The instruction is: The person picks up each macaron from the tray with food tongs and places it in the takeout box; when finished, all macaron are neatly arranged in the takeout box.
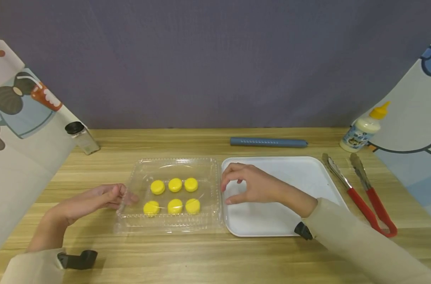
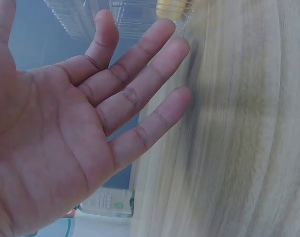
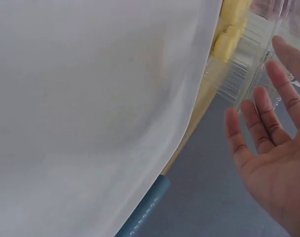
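Observation:
A clear plastic container [image 1: 208, 193] stands in front of me with several round yellow macaron-like pieces [image 1: 175, 185] inside, in two rows. Its clear top appears to cover them. My left hand [image 1: 91, 201] is at the container's left side, its fingertips partly behind the clear wall. In the left wrist view, that hand's palm [image 2: 51, 133] shows with fingers spread and nothing in them. At the container's right side my right hand [image 1: 252, 183] hovers over the white tray's left edge, fingers gently bent and thumb apart. Whether either hand touches the plastic I cannot tell.
The white tray [image 1: 290, 221] lies right of the container. Red-handled tongs [image 1: 368, 205] lie beyond it. At the back are a blue-grey stick-like object [image 1: 268, 142], a yellow-capped squeeze bottle [image 1: 361, 132] on the right and a black-capped jar [image 1: 84, 139] on the left.

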A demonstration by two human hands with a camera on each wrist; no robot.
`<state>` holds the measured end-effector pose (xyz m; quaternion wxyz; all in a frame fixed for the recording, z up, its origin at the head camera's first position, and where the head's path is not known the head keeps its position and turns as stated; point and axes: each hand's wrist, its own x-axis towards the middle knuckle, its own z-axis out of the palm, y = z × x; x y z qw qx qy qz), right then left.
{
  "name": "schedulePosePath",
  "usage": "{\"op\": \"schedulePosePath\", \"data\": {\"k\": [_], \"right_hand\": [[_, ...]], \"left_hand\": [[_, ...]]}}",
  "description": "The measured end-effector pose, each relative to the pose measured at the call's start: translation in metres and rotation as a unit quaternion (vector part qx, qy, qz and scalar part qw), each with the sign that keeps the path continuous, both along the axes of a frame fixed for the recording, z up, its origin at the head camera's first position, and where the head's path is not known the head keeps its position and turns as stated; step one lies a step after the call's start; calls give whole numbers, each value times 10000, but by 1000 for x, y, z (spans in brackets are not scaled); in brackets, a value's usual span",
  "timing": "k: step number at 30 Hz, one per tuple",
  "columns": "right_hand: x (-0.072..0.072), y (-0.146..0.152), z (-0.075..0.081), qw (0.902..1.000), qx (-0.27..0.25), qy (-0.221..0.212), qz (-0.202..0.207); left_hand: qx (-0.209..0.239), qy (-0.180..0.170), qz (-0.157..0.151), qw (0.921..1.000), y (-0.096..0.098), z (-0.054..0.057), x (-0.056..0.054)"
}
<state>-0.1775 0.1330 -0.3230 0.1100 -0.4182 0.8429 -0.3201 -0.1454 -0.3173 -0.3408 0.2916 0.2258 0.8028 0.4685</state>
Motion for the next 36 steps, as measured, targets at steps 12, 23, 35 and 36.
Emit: {"op": "schedulePosePath", "data": {"k": [12, 23, 35, 36], "right_hand": [[18, 6, -6, 9971, -504, -385, -408], [45, 3, -19, 9846, -225, -1724, 199], [32, 5, -26, 9724, -493, -2280, 76], [31, 6, -27, 9698, -534, -2378, 76]], "left_hand": [[-300, -215, 165, 9992, 6, 4, 0], [-443, -202, 264, 9985, 7, 5, 0], [-461, -28, 339, 9984, 13, 10, -6], [-424, -12, 347, 9985, 13, 11, -6]]}}
